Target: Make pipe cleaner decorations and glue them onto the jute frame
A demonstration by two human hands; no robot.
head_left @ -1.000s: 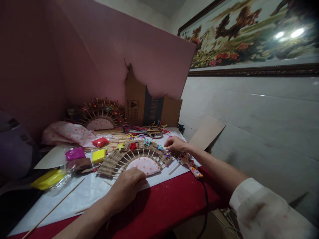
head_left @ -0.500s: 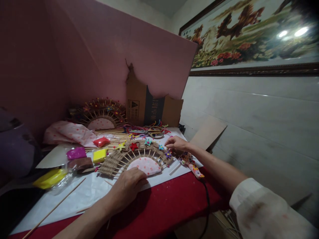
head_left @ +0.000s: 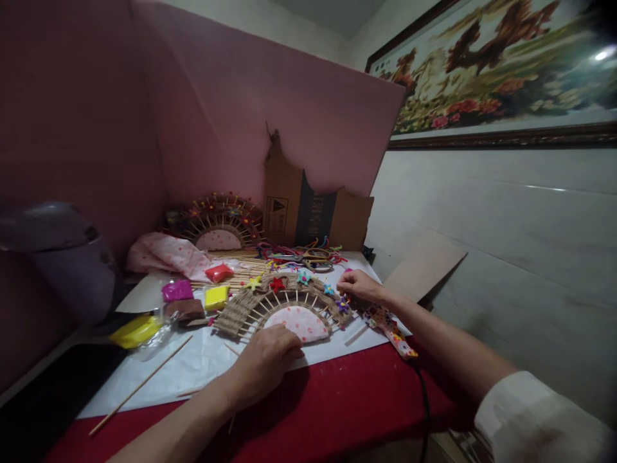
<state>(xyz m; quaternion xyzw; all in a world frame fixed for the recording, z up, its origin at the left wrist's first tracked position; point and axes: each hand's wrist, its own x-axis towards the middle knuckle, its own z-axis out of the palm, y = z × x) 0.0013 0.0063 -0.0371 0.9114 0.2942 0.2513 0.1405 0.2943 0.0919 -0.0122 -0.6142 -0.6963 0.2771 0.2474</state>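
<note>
A woven, fan-shaped piece [head_left: 231, 316] with thin sticks and colored stars lies on white paper. Its base is a pink dotted half circle [head_left: 303, 323]. My left hand [head_left: 270, 359] rests at the near edge of that half circle, fingers curled, and what they hold, if anything, is hidden. By the fan's right end, near the blue and purple stars [head_left: 342, 305], is my right hand [head_left: 359, 285]. Its fingers are pinched together, and anything between them is too small to make out. A floral-patterned glue gun [head_left: 391, 331] lies just right of the fan.
Clay packets in yellow [head_left: 216, 297], purple [head_left: 177, 290] and red [head_left: 219, 272] lie left. Scissors [head_left: 318, 259] and colored cords sit behind. A second fan [head_left: 219, 239] and torn cardboard [head_left: 315, 215] stand at the back. One loose stick [head_left: 141, 384] lies front left.
The whole view has shifted, so the table things and both hands appear farther right. Against the fan, both hands hold nearly the same places.
</note>
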